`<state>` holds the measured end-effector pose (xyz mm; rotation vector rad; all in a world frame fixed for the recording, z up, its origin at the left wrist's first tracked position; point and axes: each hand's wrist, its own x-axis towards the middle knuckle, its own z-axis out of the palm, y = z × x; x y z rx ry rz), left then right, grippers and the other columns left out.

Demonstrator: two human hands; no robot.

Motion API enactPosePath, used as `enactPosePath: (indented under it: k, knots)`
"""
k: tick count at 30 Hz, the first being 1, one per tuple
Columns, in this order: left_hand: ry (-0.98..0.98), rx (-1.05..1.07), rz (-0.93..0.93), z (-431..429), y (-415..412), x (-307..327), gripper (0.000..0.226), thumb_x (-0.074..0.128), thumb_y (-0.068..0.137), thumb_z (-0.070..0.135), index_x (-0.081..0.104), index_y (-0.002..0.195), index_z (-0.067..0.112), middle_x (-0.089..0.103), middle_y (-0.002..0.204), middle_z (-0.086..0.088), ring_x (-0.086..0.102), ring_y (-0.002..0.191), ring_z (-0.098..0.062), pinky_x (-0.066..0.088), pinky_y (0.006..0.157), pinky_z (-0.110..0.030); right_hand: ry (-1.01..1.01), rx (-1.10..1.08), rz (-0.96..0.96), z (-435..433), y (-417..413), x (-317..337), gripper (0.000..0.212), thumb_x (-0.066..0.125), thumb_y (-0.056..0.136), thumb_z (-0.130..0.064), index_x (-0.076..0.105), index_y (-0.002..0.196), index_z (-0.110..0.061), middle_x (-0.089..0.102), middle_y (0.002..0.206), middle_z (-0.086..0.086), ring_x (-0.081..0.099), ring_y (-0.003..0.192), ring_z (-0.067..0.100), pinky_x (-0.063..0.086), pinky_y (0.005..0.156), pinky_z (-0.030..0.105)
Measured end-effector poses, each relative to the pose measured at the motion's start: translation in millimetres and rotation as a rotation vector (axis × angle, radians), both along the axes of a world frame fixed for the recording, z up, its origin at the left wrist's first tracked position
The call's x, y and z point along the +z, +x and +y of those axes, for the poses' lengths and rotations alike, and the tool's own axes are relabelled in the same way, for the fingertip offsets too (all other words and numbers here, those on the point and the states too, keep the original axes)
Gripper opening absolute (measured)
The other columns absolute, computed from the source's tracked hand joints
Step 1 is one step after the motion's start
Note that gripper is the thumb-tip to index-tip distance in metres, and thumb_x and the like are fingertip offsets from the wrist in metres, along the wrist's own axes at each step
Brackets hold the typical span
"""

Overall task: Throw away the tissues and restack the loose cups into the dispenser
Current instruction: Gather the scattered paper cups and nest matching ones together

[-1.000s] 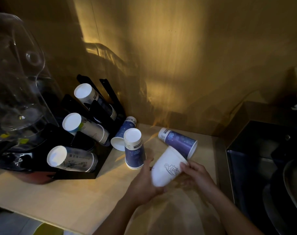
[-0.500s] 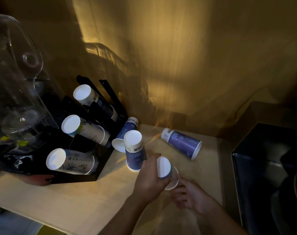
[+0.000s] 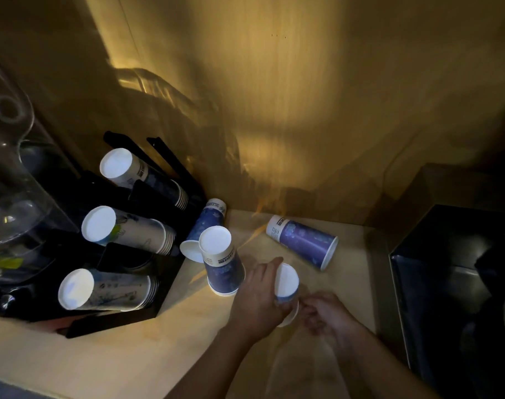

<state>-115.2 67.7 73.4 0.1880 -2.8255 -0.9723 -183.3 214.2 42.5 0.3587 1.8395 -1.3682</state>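
Head view: dim counter (image 3: pixel 107 361), dispenser (image 3: pixel 136 309) at left.
Change: cup (image 3: pixel 285 286) turned base-up from its tilt a second before, ready to stack.
Left hand (image 3: pixel 257 300): fingers curled round cup.
Right hand (image 3: pixel 329 312): at cup rim, grip unclear.
Tissues: none seen.

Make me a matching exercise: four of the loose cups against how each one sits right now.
Things:
1. cup in the left hand
2. cup nearest the wall
3. cup beside the left hand
4. cup against the dispenser

States:
A. leaning, mouth down on the counter
B. standing upside down
C. lying on its side
D. gripped, white base up

Pairs: 1-D, 2-C, 3-B, 4-A
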Motion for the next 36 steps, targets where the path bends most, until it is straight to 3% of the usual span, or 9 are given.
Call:
enactPosePath:
  k: [3, 6, 10, 14, 17, 19, 25, 32, 36]
  knots:
    - [-0.023, -0.070, 0.003, -2.6, 0.1, 19.6, 0.084, 0.066, 0.075, 0.052, 0.028, 0.143, 0.020, 0.045, 0.141, 0.001, 0.042, 0.123, -0.015, 0.037, 0.099, -0.026, 0.043, 0.008, 0.081, -1.2, -5.3, 13.0, 0.020, 0.049, 0.090, -0.013, 0.056, 0.072, -0.008, 0.056, 0.067, 0.013, 0.050, 0.053, 0.022, 0.036, 0.050, 0.026]
    - [0.021, -0.111, 0.072, -5.2, -1.7, 47.4, 0.068, 0.064, 0.079, 0.047, 0.040, 0.136, 0.019, 0.045, 0.138, 0.001, 0.039, 0.124, -0.014, 0.031, 0.100, -0.025, 0.028, 0.047, 0.147, -4.4, -11.9, 26.6, 0.015, 0.048, 0.090, -0.008, 0.052, 0.076, -0.007, 0.054, 0.071, 0.018, 0.047, 0.052, 0.023, 0.033, 0.048, 0.026]
    - [0.150, 0.021, 0.261, -25.1, -11.9, 91.0, 0.033, 0.061, 0.081, 0.030, 0.061, 0.111, 0.017, 0.063, 0.107, 0.004, 0.055, 0.100, -0.009, 0.040, 0.083, -0.018, 0.059, 0.142, 0.328, -11.5, -28.5, 43.1, 0.013, 0.050, 0.088, -0.006, 0.059, 0.079, -0.007, 0.058, 0.072, 0.018, 0.051, 0.054, 0.024, 0.037, 0.045, 0.029]
    - [0.184, 0.183, 0.302, -72.8, -38.9, 114.2, 0.019, 0.063, 0.086, 0.029, 0.063, 0.103, 0.018, 0.065, 0.096, 0.005, 0.059, 0.088, -0.009, 0.044, 0.074, -0.012, 0.076, 0.157, 0.489, -24.6, -51.4, 54.3, 0.006, 0.057, 0.087, -0.018, 0.060, 0.088, -0.023, 0.066, 0.085, 0.005, 0.062, 0.076, 0.021, 0.052, 0.067, 0.034]
    - [0.082, 0.295, 0.140, -113.0, -66.3, 102.9, 0.025, 0.062, 0.087, 0.027, 0.060, 0.103, 0.009, 0.064, 0.101, -0.009, 0.059, 0.095, -0.023, 0.050, 0.081, -0.039, 0.236, 0.252, 0.669, -35.9, -71.8, 54.9, 0.016, 0.056, 0.087, -0.019, 0.059, 0.102, -0.022, 0.065, 0.100, 0.002, 0.061, 0.093, 0.019, 0.048, 0.080, 0.033]
    - [0.010, 0.325, -0.067, -134.3, -81.1, 84.9, 0.034, 0.060, 0.087, 0.031, 0.056, 0.109, 0.005, 0.060, 0.109, -0.017, 0.056, 0.101, -0.032, 0.048, 0.085, -0.045, 0.367, 0.324, 0.767, -43.4, -83.1, 53.6, 0.026, 0.055, 0.086, -0.020, 0.057, 0.112, -0.017, 0.064, 0.112, 0.005, 0.059, 0.101, 0.022, 0.047, 0.087, 0.035]
    - [-0.119, 0.276, -0.527, -167.9, -101.4, 30.3, 0.064, 0.061, 0.084, 0.036, 0.035, 0.133, 0.004, 0.042, 0.131, -0.024, 0.042, 0.121, -0.039, 0.039, 0.097, -0.044, 0.736, 0.622, 0.922, -52.5, -98.3, 29.8, 0.048, 0.057, 0.082, -0.032, 0.041, 0.127, -0.023, 0.049, 0.132, 0.004, 0.044, 0.120, 0.024, 0.032, 0.099, 0.038]
    - [-0.375, 0.308, -0.687, -157.6, -112.8, -6.0, 0.081, 0.058, 0.084, 0.046, 0.013, 0.142, 0.011, 0.038, 0.135, -0.019, 0.041, 0.124, -0.034, 0.044, 0.092, -0.044, 0.915, 0.766, 0.883, -48.0, -100.3, 12.4, 0.076, 0.062, 0.078, -0.036, 0.021, 0.140, -0.024, 0.040, 0.141, 0.005, 0.039, 0.125, 0.024, 0.029, 0.101, 0.040]
    - [-0.199, 0.415, -0.718, -157.5, -120.6, -13.2, 0.092, 0.068, 0.074, 0.045, 0.014, 0.139, 0.009, 0.039, 0.136, -0.019, 0.047, 0.122, -0.039, 0.043, 0.093, -0.044, 0.946, 0.779, 0.825, -47.4, -101.8, 13.6, 0.082, 0.065, 0.075, -0.039, 0.018, 0.141, -0.023, 0.040, 0.140, 0.007, 0.040, 0.125, 0.025, 0.031, 0.099, 0.040]
